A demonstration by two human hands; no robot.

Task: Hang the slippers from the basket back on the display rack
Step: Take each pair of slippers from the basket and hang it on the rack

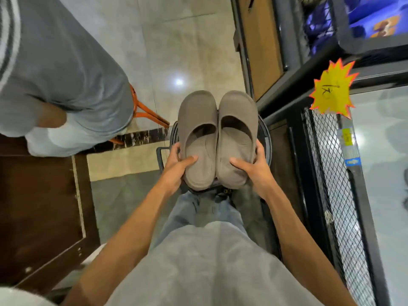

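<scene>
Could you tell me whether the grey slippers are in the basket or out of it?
Out: the left hand and right hand hold the slippers above the basket.

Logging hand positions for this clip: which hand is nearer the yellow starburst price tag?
Right. The right hand grips the right slipper, below-left of the price tag; the left hand grips the left slipper, farther left.

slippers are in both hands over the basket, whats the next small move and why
Probably carry the slippers right, toward the display rack. The left hand and right hand each grip a heel end, the pair is held side by side above the basket, and the rack's mesh stands to the right. No hook shows, so the exact spot is unclear.
</scene>
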